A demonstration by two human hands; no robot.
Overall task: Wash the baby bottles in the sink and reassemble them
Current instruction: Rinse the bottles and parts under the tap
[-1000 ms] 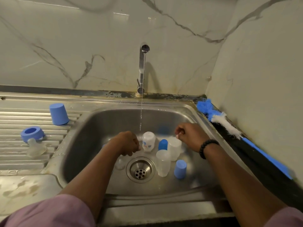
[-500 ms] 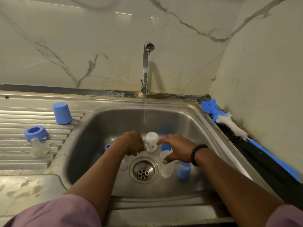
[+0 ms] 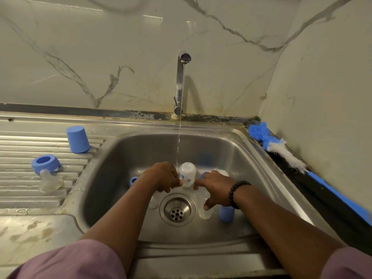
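Since the earlier frames, the right hand (image 3: 216, 187) has come in from the right side of the basin and now lies over the clear plastic bottle body (image 3: 205, 212) that stands just right of the round steel drain (image 3: 177, 210). Its fingers are curled around the top of that clear body, and the thumb presses on its side. The left hand (image 3: 163, 178) has stayed almost in the same place. It is clenched at the base of the small white baby bottle with blue print (image 3: 187, 175), and its fingertips touch the bottle; how firmly it holds I cannot tell.

This white bottle stands upside down on the floor of the stainless steel sink (image 3: 251, 168), between the two hands. A thin stream of water (image 3: 178, 141) falls from the chrome tap (image 3: 180, 85) just beside it. One blue cylindrical plastic cap (image 3: 227, 214) stands under the right wrist, which wears a black bead bracelet (image 3: 237, 193). Part of a blue ring (image 3: 133, 180) shows behind the left forearm.

On the ribbed steel draining board (image 3: 24, 198) at the left are a blue upturned cap (image 3: 78, 139), a blue screw collar (image 3: 45, 163) and a clear silicone teat (image 3: 49, 181), the last two touching. A blue and white bottle brush (image 3: 281, 151) lies on the desk (image 3: 332, 214) along the right wall.
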